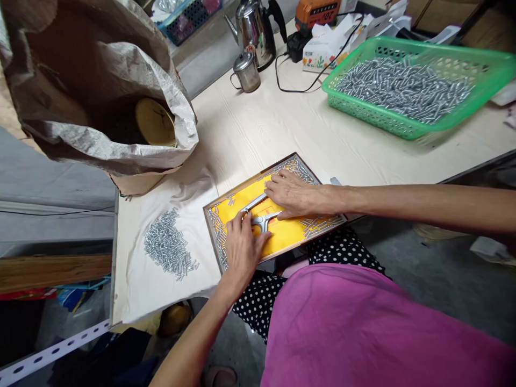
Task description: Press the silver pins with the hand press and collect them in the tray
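A shallow tray (249, 181) with a yellow bottom lies slanted at the table's front edge. Small silver metal pins (218, 232) are scattered along its sides and in its corners. Across the yellow middle is a grey metal tool (255, 202) with a long bar and a branching, looped part; its exact kind is unclear. My left hand (242, 244) is closed on its left end, fingers over the bar and thumb by the loop. Over its right end my right hand (292, 193) is bent, fingertips at the bar; the palm hides that end.
Left of the tray, a pile of pins (167, 244) rests on a white cloth (141, 293). A large open sack (161, 161) stands behind it. A green basket (387, 126) full of pins, a kettle (258, 35), a lidded metal cup (246, 72) and a black cable (298, 90) are further back.
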Tool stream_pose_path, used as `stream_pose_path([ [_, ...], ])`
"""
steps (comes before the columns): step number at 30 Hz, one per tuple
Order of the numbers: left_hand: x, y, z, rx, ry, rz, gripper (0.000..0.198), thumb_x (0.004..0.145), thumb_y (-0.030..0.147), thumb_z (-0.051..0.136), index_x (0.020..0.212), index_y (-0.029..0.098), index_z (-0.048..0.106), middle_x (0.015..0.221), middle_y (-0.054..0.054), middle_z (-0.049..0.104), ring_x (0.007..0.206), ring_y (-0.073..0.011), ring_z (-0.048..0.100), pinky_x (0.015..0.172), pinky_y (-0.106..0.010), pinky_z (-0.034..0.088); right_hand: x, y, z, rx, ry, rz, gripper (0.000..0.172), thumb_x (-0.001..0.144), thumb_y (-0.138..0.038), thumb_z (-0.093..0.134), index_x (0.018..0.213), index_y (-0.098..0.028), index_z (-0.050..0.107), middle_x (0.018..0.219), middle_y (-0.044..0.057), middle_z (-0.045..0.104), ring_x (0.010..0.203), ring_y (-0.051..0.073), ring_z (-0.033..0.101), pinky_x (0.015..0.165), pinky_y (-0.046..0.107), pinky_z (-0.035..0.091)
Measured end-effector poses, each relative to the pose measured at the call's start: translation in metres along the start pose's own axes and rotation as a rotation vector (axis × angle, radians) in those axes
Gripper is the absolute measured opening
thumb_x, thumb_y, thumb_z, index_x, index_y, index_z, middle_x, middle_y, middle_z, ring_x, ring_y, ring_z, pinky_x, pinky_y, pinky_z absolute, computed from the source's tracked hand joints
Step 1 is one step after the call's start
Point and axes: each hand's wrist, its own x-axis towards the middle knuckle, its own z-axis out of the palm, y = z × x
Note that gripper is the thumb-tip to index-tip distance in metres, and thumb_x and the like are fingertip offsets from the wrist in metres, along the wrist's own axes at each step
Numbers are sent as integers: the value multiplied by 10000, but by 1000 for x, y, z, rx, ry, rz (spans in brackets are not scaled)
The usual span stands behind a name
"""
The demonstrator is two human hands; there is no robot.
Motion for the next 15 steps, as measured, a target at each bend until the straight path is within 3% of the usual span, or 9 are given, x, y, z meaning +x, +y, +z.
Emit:
stream_pose_path([
  [2,13,6,5,53,-43,121,617,856,345,751,1388,118,536,1450,-214,525,1343,-368,464,1116,-532,417,-1,-8,-7,-9,-15,11,512,862,-496,703,1162,-85,647,1163,159,614,1118,328,482,1008,469,344],
  [5,32,9,12,56,-120,166,685,873,316,735,1454,85,453,1407,-215,559,1285,-343,501,1091,-495,436,-1,-20,-15,-16,-28,42,476,911,-457,656,1190,-72,633,1128,167,624,1068,320,502,955,451,372],
  [11,38,4,14,13,-132,137,359,947,336,643,1265,171,617,1144,-114,695,1060,-281,572,933,-417,493,4,-28,-6,73,-82,68,249,994,-205,501,1172,-94,636,1061,164,657,999,286,536,802,393,419],
  [15,36,3,13,5,-136,123,173,973,318,614,1073,193,679,1014,-86,710,974,-256,577,870,-381,487,6,-27,5,139,-94,61,275,1001,-111,423,1200,-117,613,1083,146,667,996,255,565,784,367,436],
])
